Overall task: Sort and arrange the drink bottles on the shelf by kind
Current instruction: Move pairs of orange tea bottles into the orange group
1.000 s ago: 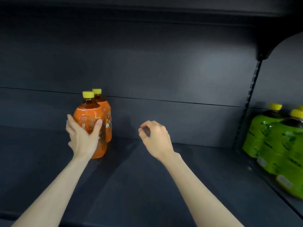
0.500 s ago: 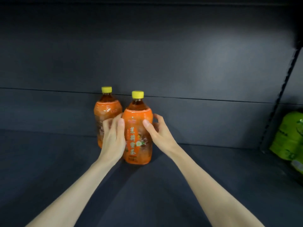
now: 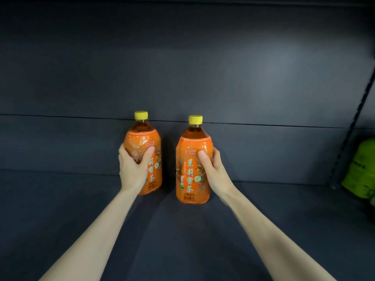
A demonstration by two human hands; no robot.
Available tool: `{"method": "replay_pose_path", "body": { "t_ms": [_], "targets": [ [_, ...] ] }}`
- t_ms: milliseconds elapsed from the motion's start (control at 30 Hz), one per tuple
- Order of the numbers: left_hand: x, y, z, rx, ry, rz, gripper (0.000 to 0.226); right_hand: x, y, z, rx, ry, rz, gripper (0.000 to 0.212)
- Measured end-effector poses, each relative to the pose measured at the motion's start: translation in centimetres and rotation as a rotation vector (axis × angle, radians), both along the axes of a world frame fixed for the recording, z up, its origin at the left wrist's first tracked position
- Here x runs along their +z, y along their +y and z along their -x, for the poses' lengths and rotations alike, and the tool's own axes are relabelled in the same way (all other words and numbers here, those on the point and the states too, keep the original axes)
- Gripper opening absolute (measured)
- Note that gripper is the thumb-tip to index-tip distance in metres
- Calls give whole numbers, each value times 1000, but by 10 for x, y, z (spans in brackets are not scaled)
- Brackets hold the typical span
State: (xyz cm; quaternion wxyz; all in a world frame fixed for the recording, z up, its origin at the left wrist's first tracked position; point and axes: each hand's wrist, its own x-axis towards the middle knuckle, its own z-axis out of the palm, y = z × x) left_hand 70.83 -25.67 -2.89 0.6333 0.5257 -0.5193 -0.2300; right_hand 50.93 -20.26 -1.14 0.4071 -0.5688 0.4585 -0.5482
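Now, both hands are working at once here. The left hand (image 3: 133,169) is gripping the left orange bottle (image 3: 142,138) around its middle, thumb lying across the front of the label, fingers curling round the far side. The right hand (image 3: 215,171) is doing the mirror of it on the right orange bottle (image 3: 190,179), thumb pressing on the front of the label, fingers wrapping round the back and out of sight. Both bottles are standing upright, each one wearing a yellow cap (image 3: 141,115), and both are carrying the same orange label with Chinese lettering, dark tea showing in the neck. They are sitting side by side with a clear gap between them, in the middle of the shelf (image 3: 182,250) and close to its back edge, the left one a touch nearer the back panel (image 3: 182,67). Whether the bases are resting on the shelf or hanging just above it, I cannot tell from this angle. Over at the right edge of the shelf, a green bottle (image 3: 363,169) is peeking into view, well apart from the orange pair, standing beyond a slotted upright (image 3: 354,126) that is running up along the back panel. Both bare forearms (image 3: 97,230) are reaching in from the front edge and converging toward the bottles
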Motion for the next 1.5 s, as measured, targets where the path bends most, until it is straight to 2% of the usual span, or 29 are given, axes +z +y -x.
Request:
{"method": "replay_pose_path", "body": {
  "t_ms": [200, 333, 500, 567, 733, 900, 1133, 1267, 1400, 1500],
  "targets": [
    [3, 21, 9, -105, 2, 29, 74, 1, 5, -3, -23, -6, -10, 59],
    [12, 50, 20, -176, 87, 37, 69, 10, 19, 3, -82, -43, -24, 56],
    [33, 105, 53, -297, 165, 64, 65, 23, 72, 38, -224, 13, 35, 73],
    [46, 128, 76, -354, 179, 85, 63, 30, 100, 59, -294, 19, 90, 73],
    [64, 193, 155, -495, 200, 105, 61, 40, 183, 129, -448, -21, 209, 69],
    [52, 275, 254, -645, 190, 96, 45, 34, 290, 220, -610, -9, 300, 52],
    [33, 384, 395, -785, 172, 55, 58, 28, 424, 348, -863, 60, 253, 75],
    [47, 420, 461, -842, 165, 81, 51, 34, 468, 411, -938, 68, 256, 65],
    [58, 439, 525, -904, 155, 114, 57, 39, 492, 470, -992, 34, 275, 73],
    [59, 448, 576, -921, 162, 131, 56, 40, 503, 516, -1027, 34, 296, 70]
  ]
}}
